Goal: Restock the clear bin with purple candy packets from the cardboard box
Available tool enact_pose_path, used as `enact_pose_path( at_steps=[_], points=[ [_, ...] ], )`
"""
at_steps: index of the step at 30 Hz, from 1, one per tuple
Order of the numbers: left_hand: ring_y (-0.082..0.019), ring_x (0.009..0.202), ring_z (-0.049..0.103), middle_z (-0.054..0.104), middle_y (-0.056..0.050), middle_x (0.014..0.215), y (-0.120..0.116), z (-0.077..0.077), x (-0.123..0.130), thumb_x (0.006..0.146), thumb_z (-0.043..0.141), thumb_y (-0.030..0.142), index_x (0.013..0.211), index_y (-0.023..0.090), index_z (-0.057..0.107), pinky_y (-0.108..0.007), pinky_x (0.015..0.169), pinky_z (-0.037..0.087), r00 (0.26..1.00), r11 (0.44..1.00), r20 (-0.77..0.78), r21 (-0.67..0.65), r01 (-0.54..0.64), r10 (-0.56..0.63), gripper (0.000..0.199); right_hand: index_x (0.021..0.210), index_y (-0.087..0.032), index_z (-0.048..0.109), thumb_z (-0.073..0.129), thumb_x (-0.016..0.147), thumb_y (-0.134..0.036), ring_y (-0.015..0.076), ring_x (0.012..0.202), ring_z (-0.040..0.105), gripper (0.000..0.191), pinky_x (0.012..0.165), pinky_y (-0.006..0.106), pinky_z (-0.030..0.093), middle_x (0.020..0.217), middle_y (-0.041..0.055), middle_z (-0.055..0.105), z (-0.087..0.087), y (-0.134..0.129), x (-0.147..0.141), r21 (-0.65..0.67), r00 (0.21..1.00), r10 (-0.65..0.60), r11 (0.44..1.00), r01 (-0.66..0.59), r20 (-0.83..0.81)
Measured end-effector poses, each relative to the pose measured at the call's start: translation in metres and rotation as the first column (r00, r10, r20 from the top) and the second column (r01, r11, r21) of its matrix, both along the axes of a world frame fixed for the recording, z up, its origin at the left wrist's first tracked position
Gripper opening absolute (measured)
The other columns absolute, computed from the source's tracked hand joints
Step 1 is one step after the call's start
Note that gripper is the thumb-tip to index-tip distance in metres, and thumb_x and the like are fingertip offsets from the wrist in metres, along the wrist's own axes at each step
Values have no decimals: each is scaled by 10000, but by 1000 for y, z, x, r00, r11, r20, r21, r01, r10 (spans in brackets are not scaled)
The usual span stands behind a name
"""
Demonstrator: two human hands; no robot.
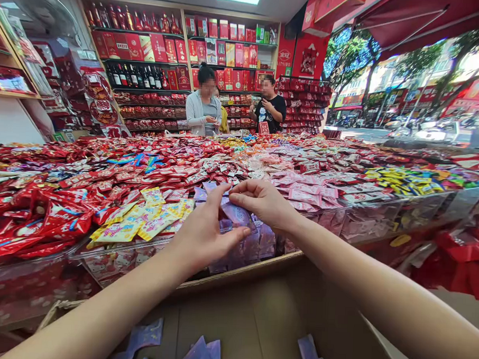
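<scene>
Just past the near edge of the display, my right hand (264, 203) pinches a small purple candy packet (238, 214) between thumb and fingertips. My left hand (203, 228) curves around the same packet from the left, thumb and index finger spread wide; whether it touches the packet I cannot tell. Beneath both hands, more purple packets (258, 243) stand packed in a clear compartment. Below my forearms, a cardboard box (258, 302) has several loose purple packets (202, 353) on its bottom.
Yellow-and-white packets (152, 218) lie left of my hands, pink packets (302, 190) to the right. Large red packets (43, 218) pile at far left. Clear bin walls (405, 208) edge the display. Two people (203, 109) (272, 109) stand behind it, before stocked shelves (150, 48).
</scene>
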State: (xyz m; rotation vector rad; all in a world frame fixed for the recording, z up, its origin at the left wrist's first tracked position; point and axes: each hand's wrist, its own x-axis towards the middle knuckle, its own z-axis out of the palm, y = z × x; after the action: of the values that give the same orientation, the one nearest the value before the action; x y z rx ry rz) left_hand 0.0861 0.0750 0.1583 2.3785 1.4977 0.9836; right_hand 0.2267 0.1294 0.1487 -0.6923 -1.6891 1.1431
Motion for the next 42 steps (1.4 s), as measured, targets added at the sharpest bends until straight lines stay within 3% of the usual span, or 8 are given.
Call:
enact_pose_path(
  at_steps=[3, 7, 10, 13, 15, 25, 32, 42],
  points=[
    [-124, 484, 494, 466, 86, 553, 1, -10, 1, 705, 590, 262, 1266, 238, 219, -215, 458, 363, 979, 981, 187, -156, 115, -85, 674, 790, -129, 571, 593, 689, -264, 93, 641, 529, 170, 621, 218, 413, 708, -6, 584, 1, -7, 0, 9, 1000, 7, 1000, -6, -27],
    [-109, 487, 488, 443, 104, 522, 7, -14, -2, 702, 596, 217, 1281, 252, 213, -193, 452, 354, 952, 966, 275, -175, 189, -136, 695, 839, -115, 588, 595, 693, -224, 86, 631, 524, 182, 601, 212, 416, 738, 8, 593, 3, -9, 8, 81, 989, 126, 988, -132, 76],
    [-126, 572, 550, 566, 54, 622, 14, -6, -5, 763, 522, 276, 1229, 222, 330, -215, 524, 417, 985, 982, 68, -97, 163, -157, 506, 794, -108, 609, 586, 698, -206, 87, 605, 506, 139, 558, 207, 399, 685, 7, 585, 7, -1, 20, 220, 971, 89, 966, -138, 221],
    [-202, 863, 568, 645, -66, 933, 24, 3, -10, 761, 502, 283, 1061, 173, 540, -312, 766, 414, 982, 995, -168, 31, 95, -89, 321, 756, -110, 616, 578, 696, -199, 99, 611, 502, 114, 562, 217, 388, 665, 9, 584, 10, 14, 33, 366, 953, -121, 930, 11, 279],
    [-244, 920, 550, 651, -95, 978, 32, 5, -13, 720, 535, 272, 960, 158, 619, -350, 817, 383, 972, 997, -228, 27, 66, -58, 278, 753, -109, 616, 578, 691, -190, 103, 616, 504, 108, 571, 221, 387, 670, 11, 587, 10, 23, 40, 412, 924, -209, 909, 62, 321],
    [-199, 665, 613, 710, -38, 749, 45, -3, -17, 720, 491, 297, 819, 164, 679, -250, 555, 425, 952, 988, -306, -150, -22, -26, 251, 815, -104, 616, 546, 720, -153, 119, 693, 546, 128, 640, 222, 395, 749, 32, 633, 2, 28, 37, 428, 787, -222, 902, -58, 576],
    [-188, 650, 602, 702, -12, 706, 47, -7, -20, 712, 498, 312, 781, 181, 681, -241, 547, 418, 963, 982, -267, -186, -25, -26, 235, 838, -121, 635, 566, 698, -161, 130, 711, 564, 161, 631, 210, 395, 774, 28, 651, -3, 29, 31, 335, 676, -163, 933, -131, 719],
    [-183, 662, 603, 694, -10, 707, 46, -10, -19, 710, 504, 315, 777, 182, 681, -241, 571, 422, 972, 984, -233, -179, -3, -40, 230, 799, -130, 631, 570, 690, -186, 126, 670, 546, 137, 574, 202, 369, 740, 20, 641, -1, 24, 28, 347, 589, -206, 928, -135, 781]
  ],
)
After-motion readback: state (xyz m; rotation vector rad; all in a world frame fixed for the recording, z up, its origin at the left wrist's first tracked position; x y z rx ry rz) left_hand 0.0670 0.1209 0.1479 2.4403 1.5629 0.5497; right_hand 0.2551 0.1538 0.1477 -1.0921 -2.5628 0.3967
